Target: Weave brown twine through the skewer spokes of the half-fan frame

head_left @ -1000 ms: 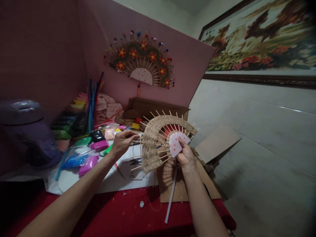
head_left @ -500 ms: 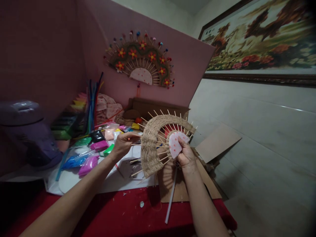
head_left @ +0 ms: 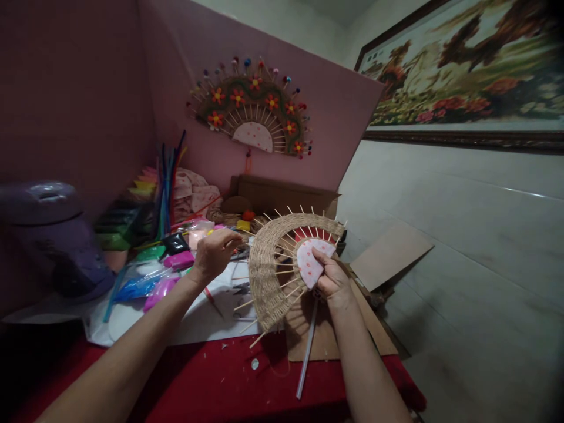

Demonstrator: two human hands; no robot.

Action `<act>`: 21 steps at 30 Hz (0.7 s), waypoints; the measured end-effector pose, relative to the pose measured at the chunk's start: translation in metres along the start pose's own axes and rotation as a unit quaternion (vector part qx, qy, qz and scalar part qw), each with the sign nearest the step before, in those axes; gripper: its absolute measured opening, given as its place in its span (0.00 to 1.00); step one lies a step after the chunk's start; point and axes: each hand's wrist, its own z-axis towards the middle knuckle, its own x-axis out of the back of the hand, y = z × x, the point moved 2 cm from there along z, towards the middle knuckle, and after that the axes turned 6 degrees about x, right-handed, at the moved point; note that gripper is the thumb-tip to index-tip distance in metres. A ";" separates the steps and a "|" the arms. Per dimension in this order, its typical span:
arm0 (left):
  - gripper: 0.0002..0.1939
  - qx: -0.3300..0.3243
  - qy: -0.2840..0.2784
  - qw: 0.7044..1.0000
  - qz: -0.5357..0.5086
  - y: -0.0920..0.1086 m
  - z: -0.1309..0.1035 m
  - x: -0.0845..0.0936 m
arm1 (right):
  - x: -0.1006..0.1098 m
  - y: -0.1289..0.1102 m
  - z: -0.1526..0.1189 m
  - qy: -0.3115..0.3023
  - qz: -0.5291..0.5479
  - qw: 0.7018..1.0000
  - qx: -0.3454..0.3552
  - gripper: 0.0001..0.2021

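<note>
My right hand (head_left: 331,277) grips a half-round fan (head_left: 267,270) woven of tan twine, its thumb pressed on the white spotted cloth centre (head_left: 311,258). Thin wooden sticks radiate through the weave and poke out past its outer edge. My left hand (head_left: 218,251) is closed in a pinch just off the fan's upper left rim, its fingertips close to the stick ends. Whatever lies between those fingertips is too small to make out. Below my right hand, a clear glue stick (head_left: 307,352) slants down over the cardboard (head_left: 324,343) and the red tablecloth (head_left: 198,382).
Packets of coloured clay (head_left: 178,260) lie left on a white sheet (head_left: 187,326). A purple lidded container (head_left: 57,241) and several pipe cleaners (head_left: 166,188) stand behind. A decorated fan (head_left: 253,111) hangs on the pink board (head_left: 335,111). A cardboard piece (head_left: 388,255) leans at the tiled wall.
My left hand has turned and its fingertips have drawn slightly left from the fan's rim. The fan has tilted and its woven band has dropped a little. My right hand keeps its hold.
</note>
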 end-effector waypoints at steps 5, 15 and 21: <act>0.07 -0.021 -0.034 0.999 0.016 -0.005 0.003 0.002 | -0.003 -0.001 -0.006 -0.004 -0.023 1.000 -0.006 0.06; 0.02 0.090 -0.009 0.983 -0.162 -0.006 0.007 0.001 | -0.008 -0.005 -0.013 -0.003 -0.028 0.999 0.018 0.07; 0.05 0.260 -0.035 0.888 -0.377 0.010 0.001 -0.013 | -0.003 -0.005 -0.009 -0.025 0.013 0.999 0.019 0.08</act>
